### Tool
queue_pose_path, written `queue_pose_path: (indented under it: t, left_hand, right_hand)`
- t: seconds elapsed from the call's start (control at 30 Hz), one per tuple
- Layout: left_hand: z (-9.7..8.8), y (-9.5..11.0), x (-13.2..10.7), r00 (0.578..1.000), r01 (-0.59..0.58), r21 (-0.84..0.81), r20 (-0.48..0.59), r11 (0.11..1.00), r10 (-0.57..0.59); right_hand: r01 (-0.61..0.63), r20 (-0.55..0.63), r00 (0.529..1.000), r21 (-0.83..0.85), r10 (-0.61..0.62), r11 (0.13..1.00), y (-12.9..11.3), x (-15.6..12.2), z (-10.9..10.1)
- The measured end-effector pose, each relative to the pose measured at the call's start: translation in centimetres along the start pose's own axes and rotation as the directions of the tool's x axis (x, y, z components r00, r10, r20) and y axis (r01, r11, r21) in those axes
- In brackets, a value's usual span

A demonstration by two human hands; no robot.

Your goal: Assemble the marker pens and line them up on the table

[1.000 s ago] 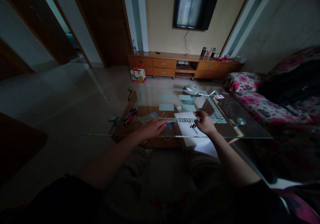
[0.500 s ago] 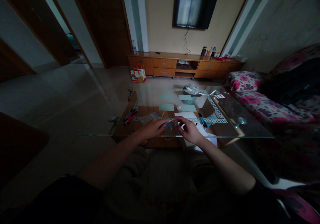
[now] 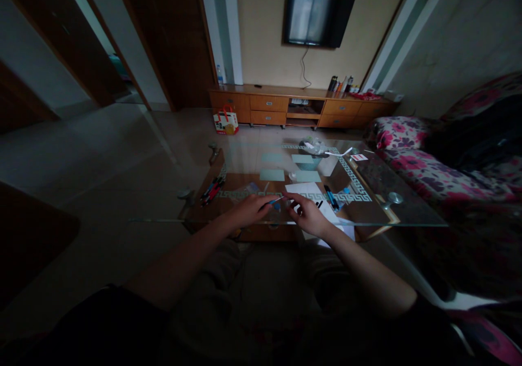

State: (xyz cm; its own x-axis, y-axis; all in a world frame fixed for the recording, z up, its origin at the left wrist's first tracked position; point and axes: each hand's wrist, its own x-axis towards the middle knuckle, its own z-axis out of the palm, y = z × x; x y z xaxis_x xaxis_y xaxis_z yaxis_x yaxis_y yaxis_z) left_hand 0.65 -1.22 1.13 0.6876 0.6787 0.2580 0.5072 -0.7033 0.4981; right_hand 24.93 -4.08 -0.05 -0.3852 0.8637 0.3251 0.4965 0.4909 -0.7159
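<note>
Your glass desk (image 3: 244, 162) spans mid-frame, white paper (image 3: 302, 188) showing right of centre. Just below centre, your left hand (image 3: 252, 210) has its grip clamped on a slim blue pen (image 3: 274, 200); your right hand (image 3: 309, 213) curls at its pale tip, grip apart or together you cannot tell

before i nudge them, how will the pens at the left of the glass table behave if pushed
The pens would probably roll or slide, as they look slim and seem to lie on smooth glass. They are likely stiff and light, judging by their straight, narrow bodies. Lying bunched together, they may well scatter.
</note>
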Motion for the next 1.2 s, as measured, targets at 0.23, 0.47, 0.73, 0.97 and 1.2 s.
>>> queue_pose_path:
  t: [0.23, 0.47, 0.73, 0.97, 1.2]
  left_hand:
    - [-0.14, 0.2, 0.03, 1.0, 0.001, 0.003, -0.009, 1.0, -0.001]
    - [-0.27, 0.33, 0.0, 1.0, -0.007, -0.012, -0.01, 1.0, 0.007]
    - [-0.21, 0.14, -0.02, 1.0, 0.009, 0.005, 0.0, 1.0, -0.009]
    - [-0.18, 0.06, -0.01, 1.0, 0.016, 0.004, 0.002, 1.0, -0.016]
    - [-0.34, 0.18, 0.0, 1.0, 0.015, 0.005, 0.004, 1.0, -0.015]
  right_hand:
    - [-0.009, -0.003, 1.0, 0.011, 0.009, 1.0, -0.08, 0.01, -0.02]
    - [-0.021, -0.002, 1.0, 0.012, 0.021, 1.0, -0.19, 0.01, -0.08]
    - [-0.038, -0.011, 0.999, 0.009, 0.038, 0.999, -0.22, 0.01, -0.02]
    - [-0.043, -0.01, 0.999, 0.026, 0.043, 0.999, -0.24, 0.03, -0.08]
    - [-0.051, -0.018, 0.999, 0.001, 0.051, 0.999, -0.08, 0.02, -0.06]
